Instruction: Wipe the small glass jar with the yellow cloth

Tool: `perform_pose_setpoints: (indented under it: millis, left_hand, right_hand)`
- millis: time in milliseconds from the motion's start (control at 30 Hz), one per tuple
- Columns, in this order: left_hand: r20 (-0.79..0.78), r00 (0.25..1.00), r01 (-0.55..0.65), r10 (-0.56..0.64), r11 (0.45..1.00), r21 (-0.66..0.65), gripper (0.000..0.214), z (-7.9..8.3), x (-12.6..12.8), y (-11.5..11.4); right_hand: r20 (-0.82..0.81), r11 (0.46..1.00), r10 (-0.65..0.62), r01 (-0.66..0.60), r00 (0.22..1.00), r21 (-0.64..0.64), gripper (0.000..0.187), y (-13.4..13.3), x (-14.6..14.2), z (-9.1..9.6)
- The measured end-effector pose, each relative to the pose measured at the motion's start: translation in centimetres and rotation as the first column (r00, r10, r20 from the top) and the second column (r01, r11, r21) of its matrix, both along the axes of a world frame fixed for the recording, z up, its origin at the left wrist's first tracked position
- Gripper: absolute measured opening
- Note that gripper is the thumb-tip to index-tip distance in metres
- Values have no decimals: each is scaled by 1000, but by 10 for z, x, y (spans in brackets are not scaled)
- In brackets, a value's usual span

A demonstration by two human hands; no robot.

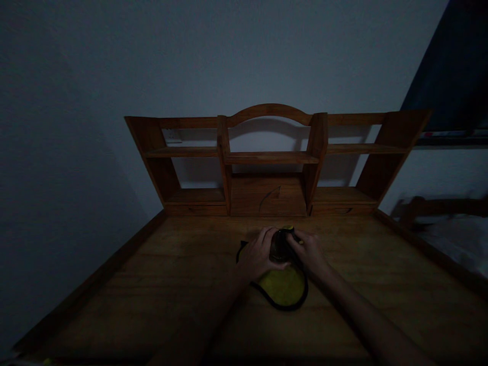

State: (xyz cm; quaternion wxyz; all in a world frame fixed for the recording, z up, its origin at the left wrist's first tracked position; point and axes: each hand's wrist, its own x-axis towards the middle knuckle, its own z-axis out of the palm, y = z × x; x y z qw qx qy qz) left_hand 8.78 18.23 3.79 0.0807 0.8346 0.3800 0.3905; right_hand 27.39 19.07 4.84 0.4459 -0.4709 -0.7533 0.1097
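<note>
A yellow cloth with a black edge (282, 287) lies on the wooden desk (152, 284) in front of me. On its far end stands a small dark object (280, 245); the dim light hides what it is. My left hand (256, 255) wraps round its left side. My right hand (309, 249) closes on its right side from above. Both hands touch the object and rest partly on the cloth.
A wooden hutch with shelves and a curved top rail (269, 160) stands at the back of the desk against a pale wall. A raised rim runs along the desk's left and right sides. A bed with a wooden frame (442, 213) is at the right.
</note>
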Motion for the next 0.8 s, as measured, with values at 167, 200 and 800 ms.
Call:
perform_pose_setpoints:
  millis: [167, 200, 800]
  left_hand:
    - [4, 1000, -9, 9, 1000, 1, 87, 1, 0, -1]
    - [8, 1000, -13, 13, 1000, -2, 87, 1, 0, 0]
    - [-80, 997, -17, 21, 999, 41, 88, -2, 0, 1]
  right_hand:
    - [-1, 1000, 1, -1, 1000, -9, 26, -1, -2, 2]
    - [0, 1000, 4, -4, 1000, -11, 24, -1, -3, 2]
    - [-121, 971, 149, -168, 981, -172, 28, 15, -2, -17]
